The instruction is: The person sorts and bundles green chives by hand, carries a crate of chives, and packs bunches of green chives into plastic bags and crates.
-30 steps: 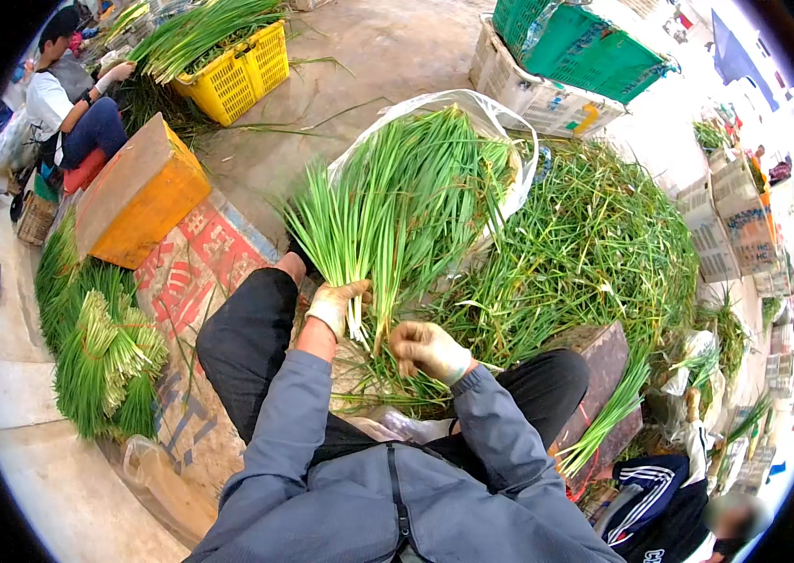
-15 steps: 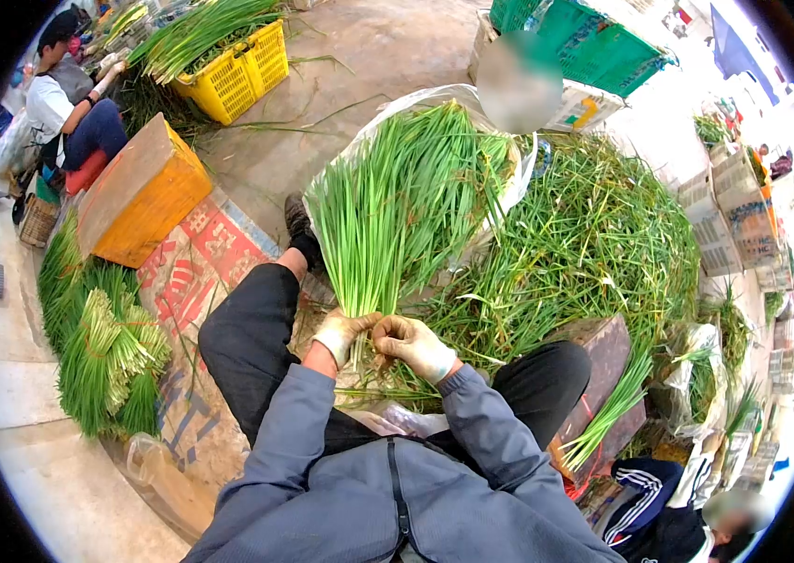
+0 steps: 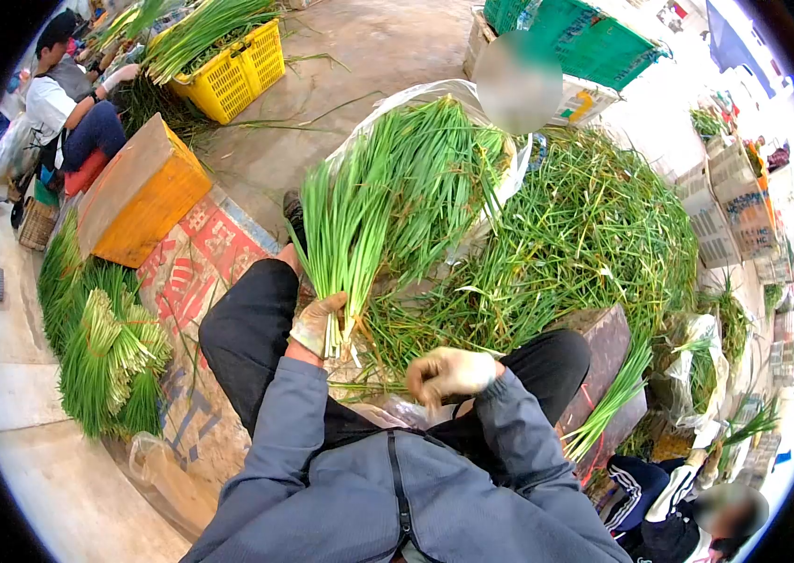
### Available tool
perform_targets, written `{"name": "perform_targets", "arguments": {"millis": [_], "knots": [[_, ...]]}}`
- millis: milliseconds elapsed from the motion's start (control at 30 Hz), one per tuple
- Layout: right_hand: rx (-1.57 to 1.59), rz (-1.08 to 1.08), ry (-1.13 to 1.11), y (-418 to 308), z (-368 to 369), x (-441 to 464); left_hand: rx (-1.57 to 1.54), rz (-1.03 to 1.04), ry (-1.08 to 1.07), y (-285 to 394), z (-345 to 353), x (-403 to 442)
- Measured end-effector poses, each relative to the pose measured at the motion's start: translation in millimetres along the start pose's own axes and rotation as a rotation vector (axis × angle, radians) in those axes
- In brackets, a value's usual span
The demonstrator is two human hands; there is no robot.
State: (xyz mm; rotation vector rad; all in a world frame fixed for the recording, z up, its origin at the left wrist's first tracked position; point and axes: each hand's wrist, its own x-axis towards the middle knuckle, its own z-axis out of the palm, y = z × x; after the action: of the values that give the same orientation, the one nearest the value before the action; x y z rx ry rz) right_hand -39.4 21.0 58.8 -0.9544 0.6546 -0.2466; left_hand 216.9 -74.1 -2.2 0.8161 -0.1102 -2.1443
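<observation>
Clearly, the left hand [image 3: 319, 324] grips green stalks [image 3: 337, 246] fanning toward twelve o'clock; at its four o'clock, the right hand [image 3: 453, 373] is half-curled, any hold unclear.

Across my feed, brown floor [image 3: 387, 42] stretches away, red-printed sheet [image 3: 195, 258] laid flat, orange box [image 3: 148, 197] nearby, green crate [image 3: 598, 47] topping a pale crate [image 3: 587, 101], light glaring rightward!

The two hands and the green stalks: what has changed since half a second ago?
The right hand has come away from the bunch of stalks, down the picture and to the right. The left hand still holds the bunch, shifted slightly left. The yellow crate and tied bundle stayed in place.
</observation>
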Motion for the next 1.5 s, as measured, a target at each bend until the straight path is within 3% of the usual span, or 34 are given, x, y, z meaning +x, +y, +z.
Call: {"name": "perform_targets", "arguments": {"millis": [33, 67, 100, 167, 233, 267, 300, 367, 567, 633, 700, 767, 833, 900, 967, 1000, 1067, 1100, 1133, 1167, 1233, 1267, 1300, 1333, 1400, 1500], "knots": [[-0.121, 0.162, 0.114, 22, -17, 11, 0.001, 0.000, -0.001, 1, -7, 0], [-0.941, 0.296, 0.318, 74, -43, 29, 0.021, 0.004, -0.036, 2, -20, 3], [-1.220, 0.652, 0.357, 104, -57, 39, 0.041, 0.012, -0.072, 1, -34, 7], [-0.846, 0.347, 0.565, 55, -31, 50, 0.035, 0.037, -0.038, -3, -42, 8], [0.255, -0.048, 0.600, 60, -20, 73, 0.043, 0.048, -0.032, -5, -9, -5], [0.428, -0.104, 0.597, 50, -12, 84, 0.039, 0.040, -0.008, -6, 10, -13], [0.600, -0.160, 0.587, 38, -5, 95, 0.042, -0.092, -0.106, -9, -31, 8], [0.494, -0.253, 0.644, 31, -5, 119, 0.084, -0.072, -0.076, -16, -51, 19], [0.533, -0.181, 0.791, 27, -2, 115, 0.297, 0.096, 0.028, -19, -56, 12], [0.126, -0.143, 0.815, 24, -4, 113, 0.425, 0.115, 0.025, -19, -32, 2], [0.158, -0.159, 0.798, 19, 0, 113, 0.487, 0.076, 0.013, -19, -29, 5], [0.129, -0.168, 0.849, 15, 4, 111, 0.577, 0.190, 0.042, -17, -25, 6], [0.130, -0.241, 0.848, 13, 8, 100, 0.521, 0.437, 0.113, -13, -22, 7], [0.162, -0.303, 0.896, 7, 20, 85, 0.370, 0.391, 0.159, 6, -19, 0], [0.164, -0.301, 0.895, 17, 21, 73, 0.328, 0.522, 0.192, 21, -23, 3], [0.133, -0.256, 0.864, 32, 15, 70, 0.309, 0.550, 0.200, 30, -23, 2], [-0.162, 0.113, 0.794, 84, -11, 67, 0.260, 0.543, 0.170, 44, -17, -7], [-0.789, 0.312, 0.712, 102, -22, 65, 0.179, 0.546, 0.125, 48, 4, -18], [-1.158, 0.669, 0.407, 167, -52, 78, 0.180, 0.548, 0.123, 50, 0, -18], [-1.160, 0.666, 0.411, 163, -48, 79, 0.192, 0.534, 0.063, 52, -10, -18], [-0.984, 0.575, 0.739, 131, -29, 78, 0.206, 0.474, -0.013, 57, -39, -14], [-0.895, 0.276, 0.801, 85, -11, 79, 0.111, 0.439, -0.078, 52, -35, -25], [-0.803, 0.058, 0.789, 73, -14, 91, 0.024, 0.399, -0.144, 48, -29, -35], [-0.339, 0.028, 0.729, 30, 1, 95, -0.039, 0.322, -0.168, 43, -33, -38], [0.285, 0.003, 0.623, -8, 2, 121, -0.048, 0.294, -0.173, 30, -40, -33], [0.621, -0.282, 0.664, -4, -19, 183, -0.003, 0.214, -0.171, 14, -47, -34]]}}
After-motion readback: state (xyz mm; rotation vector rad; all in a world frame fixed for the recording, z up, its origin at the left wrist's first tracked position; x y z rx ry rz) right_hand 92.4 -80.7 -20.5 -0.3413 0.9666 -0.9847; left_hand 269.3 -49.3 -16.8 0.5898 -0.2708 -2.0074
